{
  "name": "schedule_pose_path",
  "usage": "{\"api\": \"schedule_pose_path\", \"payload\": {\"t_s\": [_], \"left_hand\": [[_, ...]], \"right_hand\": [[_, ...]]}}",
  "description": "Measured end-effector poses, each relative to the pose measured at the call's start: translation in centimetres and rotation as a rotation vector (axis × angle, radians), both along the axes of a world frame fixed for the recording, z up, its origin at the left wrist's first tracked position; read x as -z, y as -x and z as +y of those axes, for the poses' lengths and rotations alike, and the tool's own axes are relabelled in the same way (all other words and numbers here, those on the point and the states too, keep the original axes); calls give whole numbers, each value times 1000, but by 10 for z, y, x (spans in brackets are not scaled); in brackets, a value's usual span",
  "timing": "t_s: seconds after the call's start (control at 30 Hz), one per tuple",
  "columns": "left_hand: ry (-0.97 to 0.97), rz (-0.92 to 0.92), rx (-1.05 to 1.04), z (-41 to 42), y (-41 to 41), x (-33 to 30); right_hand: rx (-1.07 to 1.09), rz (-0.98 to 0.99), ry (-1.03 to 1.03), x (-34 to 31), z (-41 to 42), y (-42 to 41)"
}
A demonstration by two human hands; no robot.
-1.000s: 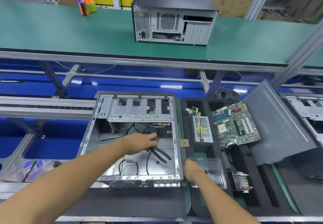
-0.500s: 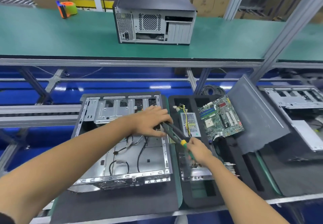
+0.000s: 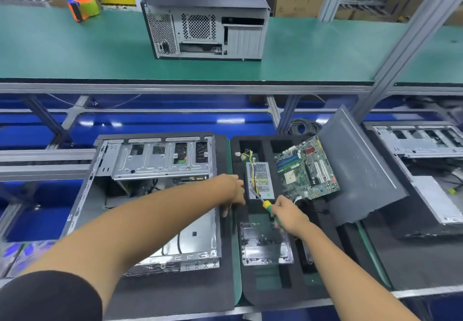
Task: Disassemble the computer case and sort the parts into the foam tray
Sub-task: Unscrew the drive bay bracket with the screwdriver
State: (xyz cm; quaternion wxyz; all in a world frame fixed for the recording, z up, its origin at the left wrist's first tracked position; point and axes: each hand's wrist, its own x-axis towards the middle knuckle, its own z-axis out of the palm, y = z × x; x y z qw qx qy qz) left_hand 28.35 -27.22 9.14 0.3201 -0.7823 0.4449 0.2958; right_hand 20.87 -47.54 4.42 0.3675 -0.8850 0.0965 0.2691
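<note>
Two hands work over an opened computer case and a foam tray on the tabletop.

Nearest, the right hand [image 3: 290, 216] curls round the green-and-yellow handle of a screwdriver [image 3: 266, 204], whose shaft points up-left toward the power supply [image 3: 260, 180]. The left hand [image 3: 231, 190] reaches across the right edge of the open computer case [image 3: 155, 195], fingers bent down at the tray's left rim; whether they grip anything cannot be told. The case lies on its side on a dark mat, left of the foam tray [image 3: 285, 293]. In the tray sit a clear-covered part near the front, the power supply behind it, and a motherboard [image 3: 307, 170] to the right. A grey side panel [image 3: 358, 170] leans beside the tray. Farther back, a closed computer case [image 3: 208, 20] and a tape dispenser [image 3: 82, 7] stand on the green tabletop [image 3: 75, 52].
</note>
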Motion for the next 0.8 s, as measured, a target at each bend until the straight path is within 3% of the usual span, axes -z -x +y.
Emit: {"api": "schedule_pose_path", "payload": {"t_s": [0.13, 0.3, 0.57, 0.8], "left_hand": [[-31, 36, -120, -6, 0, 9], [198, -45, -105, 14, -6, -21], [881, -291, -578, 120, 21, -64], [1116, -219, -1044, 266, 92, -50]], "right_hand": [[-20, -25, -12, 5, -4, -10], [-23, -114, -105, -8, 8, -33], [143, -338, -398, -54, 90, -59], [90, -404, -261, -66, 200, -10]]}}
